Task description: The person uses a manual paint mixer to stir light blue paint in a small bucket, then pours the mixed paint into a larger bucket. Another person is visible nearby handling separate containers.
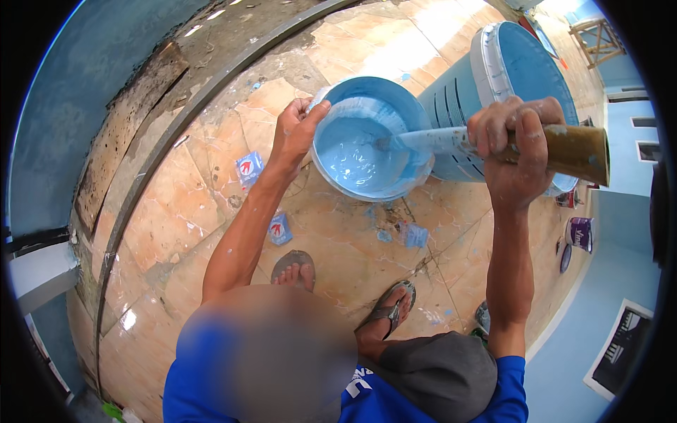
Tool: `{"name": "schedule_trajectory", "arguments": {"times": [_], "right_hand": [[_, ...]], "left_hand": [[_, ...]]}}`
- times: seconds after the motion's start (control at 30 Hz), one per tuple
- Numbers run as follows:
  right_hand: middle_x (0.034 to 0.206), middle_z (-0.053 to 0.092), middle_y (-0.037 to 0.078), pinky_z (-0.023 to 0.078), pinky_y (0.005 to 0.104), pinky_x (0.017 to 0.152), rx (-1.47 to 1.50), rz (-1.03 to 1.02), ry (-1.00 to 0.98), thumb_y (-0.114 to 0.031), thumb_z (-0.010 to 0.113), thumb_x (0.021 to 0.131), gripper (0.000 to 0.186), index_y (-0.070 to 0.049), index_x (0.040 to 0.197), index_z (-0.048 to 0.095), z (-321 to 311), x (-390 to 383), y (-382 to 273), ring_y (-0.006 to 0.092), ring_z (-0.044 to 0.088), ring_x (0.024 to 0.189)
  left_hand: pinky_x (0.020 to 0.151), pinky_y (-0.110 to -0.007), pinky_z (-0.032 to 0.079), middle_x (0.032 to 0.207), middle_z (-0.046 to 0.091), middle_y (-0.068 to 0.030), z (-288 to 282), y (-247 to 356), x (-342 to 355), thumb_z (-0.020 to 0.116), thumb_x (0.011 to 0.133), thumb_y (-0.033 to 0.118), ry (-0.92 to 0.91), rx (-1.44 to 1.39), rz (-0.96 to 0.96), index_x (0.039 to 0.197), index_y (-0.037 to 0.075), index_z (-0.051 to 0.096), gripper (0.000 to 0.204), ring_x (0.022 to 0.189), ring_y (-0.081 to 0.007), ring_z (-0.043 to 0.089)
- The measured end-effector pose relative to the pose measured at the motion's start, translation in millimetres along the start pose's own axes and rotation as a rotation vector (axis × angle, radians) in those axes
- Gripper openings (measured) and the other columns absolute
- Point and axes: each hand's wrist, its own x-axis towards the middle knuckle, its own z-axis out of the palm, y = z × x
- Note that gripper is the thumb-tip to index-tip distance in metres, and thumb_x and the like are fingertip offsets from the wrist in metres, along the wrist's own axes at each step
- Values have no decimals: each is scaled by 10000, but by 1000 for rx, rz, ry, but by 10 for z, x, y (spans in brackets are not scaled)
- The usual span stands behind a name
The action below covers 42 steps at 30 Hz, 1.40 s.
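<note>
A light blue bucket [331,166] of wet blue paint [352,156] stands on the tiled floor in front of me. My left hand [300,130] is closed on its left rim, thumb along the edge. In my right hand [515,144], fingers wrapped round it, is a thick stick [582,151]. Its upper end is brown, while the paint-coated lower part slants down to the left into the bucket. The stick's tip lies in the paint. Blue paint smears the bucket's inner wall.
Right behind the bucket stands a taller blue pail [451,92] with a white rim. Small blue-and-white packets [249,169] lie on the tiles. A purple can [581,233] sits by the right wall. A dark curved edging strip [151,190] crosses the floor at left.
</note>
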Motion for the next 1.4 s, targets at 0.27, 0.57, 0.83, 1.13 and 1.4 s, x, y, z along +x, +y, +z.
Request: {"name": "schedule_trajectory", "arguments": {"times": [0.27, 0.57, 0.83, 1.13, 1.4], "right_hand": [[725, 553, 54, 497, 375, 648, 125, -11, -134, -296, 548, 1098, 228, -102, 1006, 470, 286, -323, -245, 155, 535, 589], [738, 550, 64, 505, 394, 667, 212, -173, -46, -335, 465, 1113, 247, -97, 1050, 489, 129, -255, -182, 164, 551, 617], [730, 558, 55, 501, 394, 658, 59, -259, 13, -341, 576, 1074, 272, -87, 1035, 491, -148, -547, -211, 173, 549, 613], [654, 568, 12, 524, 361, 566, -2, -115, 10, -500, 684, 1007, 431, -119, 1001, 483, -27, -1114, -506, 159, 568, 524], [661, 600, 57, 537, 398, 582, 227, -209, 182, -399, 803, 925, 426, -71, 947, 533, 190, -1037, -391, 220, 602, 544]], "left_hand": [[791, -240, 502, 1010, 677, -64, 287, 23, -287, 701, 1016, 264, 21, 16, 188, 1287, -86, 588, 457, 891, -88, 610], [809, -257, 498, 974, 664, -35, 495, 24, -439, 716, 1009, 237, -41, 65, 328, 1291, -48, 604, 417, 887, -88, 598], [849, -271, 497, 1013, 675, -50, 480, -53, -546, 708, 1015, 217, 6, 102, 361, 1249, -59, 609, 376, 908, -93, 591], [902, -289, 487, 1111, 677, -86, 462, -107, -643, 690, 1028, 221, 52, 135, 394, 1282, -62, 601, 391, 977, -121, 596], [940, -300, 483, 1171, 672, -100, 536, -85, -777, 648, 1042, 192, 64, 172, 370, 1322, -58, 593, 380, 1039, -133, 602]]}}
